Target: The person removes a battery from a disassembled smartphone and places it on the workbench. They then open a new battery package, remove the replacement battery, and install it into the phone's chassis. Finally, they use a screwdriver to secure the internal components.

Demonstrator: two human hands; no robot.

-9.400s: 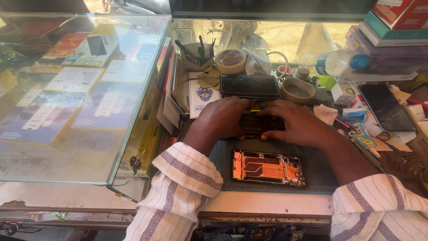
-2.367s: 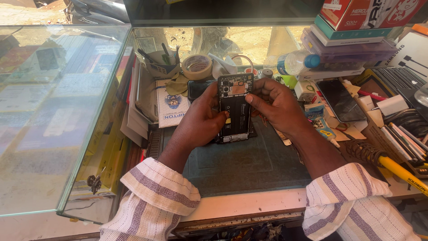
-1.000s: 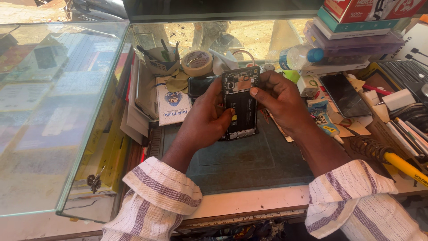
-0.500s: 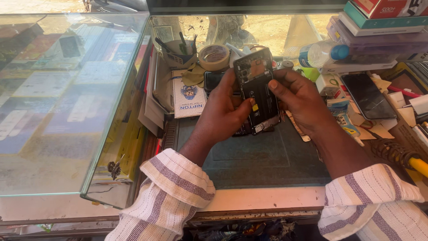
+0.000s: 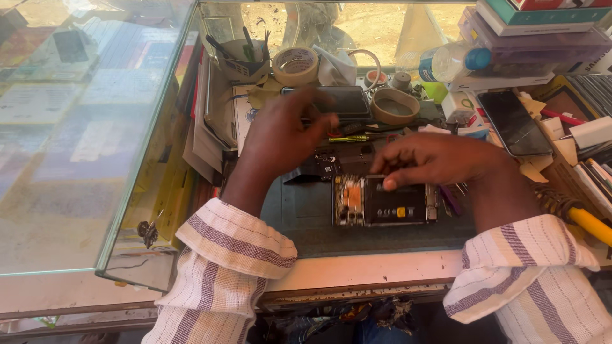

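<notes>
Pressing the opened phone (image 5: 382,202) near the mat's front edge, right hand (image 5: 433,159) fingers curled; left hand (image 5: 280,130) loosely open.

The opened black phone with its exposed orange-and-black insides (image 5: 382,200), raised in both hands half a second ago, is now lying flat on the dark work mat (image 5: 299,210), with the left hand (image 5: 280,130) lifting away.

A glass display case (image 5: 76,140) stands left of the cluttered surface (image 5: 357,271); sunlit sandy ground (image 5: 357,25) shows behind the glass.
</notes>
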